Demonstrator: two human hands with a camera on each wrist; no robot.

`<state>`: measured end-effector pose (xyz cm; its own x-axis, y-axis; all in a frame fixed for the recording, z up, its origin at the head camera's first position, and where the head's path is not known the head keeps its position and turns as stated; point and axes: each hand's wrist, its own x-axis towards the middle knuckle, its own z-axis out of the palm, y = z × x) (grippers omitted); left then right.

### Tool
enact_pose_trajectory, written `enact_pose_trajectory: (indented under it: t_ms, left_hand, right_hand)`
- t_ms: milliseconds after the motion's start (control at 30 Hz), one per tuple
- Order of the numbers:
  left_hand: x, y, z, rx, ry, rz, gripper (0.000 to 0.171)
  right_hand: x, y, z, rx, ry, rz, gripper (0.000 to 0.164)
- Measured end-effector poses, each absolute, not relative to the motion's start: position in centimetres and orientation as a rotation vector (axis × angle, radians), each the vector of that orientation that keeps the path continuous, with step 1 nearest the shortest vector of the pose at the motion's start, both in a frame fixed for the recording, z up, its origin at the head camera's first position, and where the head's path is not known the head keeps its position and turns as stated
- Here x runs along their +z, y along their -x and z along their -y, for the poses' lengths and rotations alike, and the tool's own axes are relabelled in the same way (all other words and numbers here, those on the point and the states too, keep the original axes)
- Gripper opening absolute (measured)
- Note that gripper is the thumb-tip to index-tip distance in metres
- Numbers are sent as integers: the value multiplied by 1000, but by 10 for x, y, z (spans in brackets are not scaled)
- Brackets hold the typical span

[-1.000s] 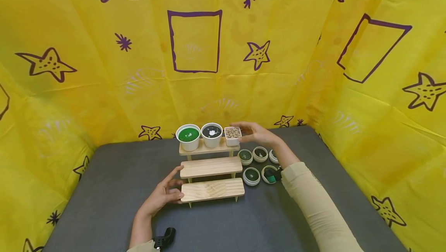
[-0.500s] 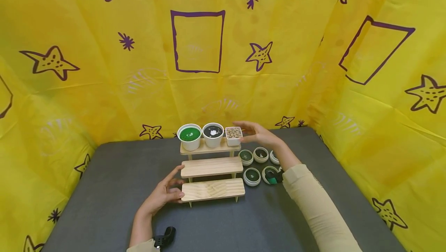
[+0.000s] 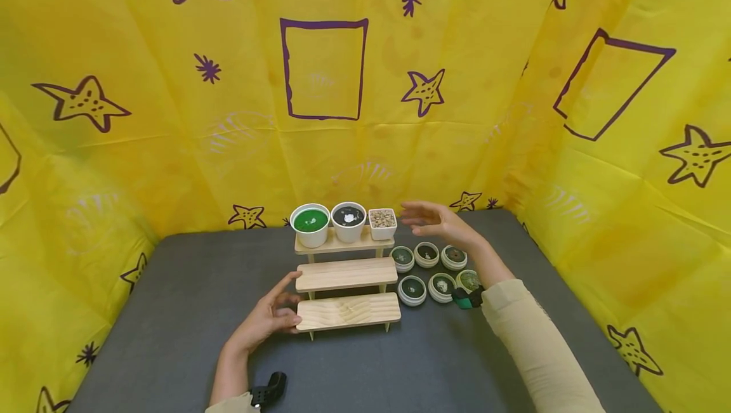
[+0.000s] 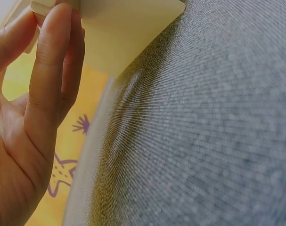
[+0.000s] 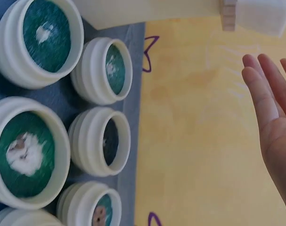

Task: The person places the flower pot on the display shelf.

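Starting right down at the near edge: catching a beige left sleeve (image 3: 231, 405) and, strapped at the wrist, a black device (image 3: 268, 393) above the grey worktop (image 3: 342, 378). Up a touch to the left grip (image 3: 263, 321), pinching the left end of the wooden stand (image 3: 348, 310), with thumb at the lowest step and forefinger up at the middle one. Seen close from the left wrist, with fingertips and thumb together on pale wood.

Over to the right, just beside the stand, to six round pots (image 3: 412, 301), set in two rows of three. Mostly dark inside, with a white dab in the near middle one, something brown in the far right one, mottled green in the near right one, tucked partly behind the right wrist device (image 3: 467, 299).

Farther up, onto the top step: counting three white containers in a row, all upright. First a green tub (image 3: 312, 240), next a dark tub (image 3: 348, 234) with a white spot, then, at the right end, a square pot (image 3: 383, 234) full of pebbly bits. And alongside it, near but apart, the right grip (image 3: 448, 226), fingers loosely spread, reaching towards the pot.

Behind everything, hanging as a backdrop: yellow cloth (image 3: 325, 140), printed with purple starfish.
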<state>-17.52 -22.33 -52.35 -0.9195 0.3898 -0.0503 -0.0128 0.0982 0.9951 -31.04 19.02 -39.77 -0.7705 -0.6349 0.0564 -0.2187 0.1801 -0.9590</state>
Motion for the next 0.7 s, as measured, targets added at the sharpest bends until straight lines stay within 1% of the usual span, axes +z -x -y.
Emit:
enact_pose_trajectory:
  t_ms: [700]
  left_hand:
    - [-520, 173, 223, 1868, -374, -2093, 92]
  right_hand:
    - [-436, 286, -281, -1702, 712, -2187, 58]
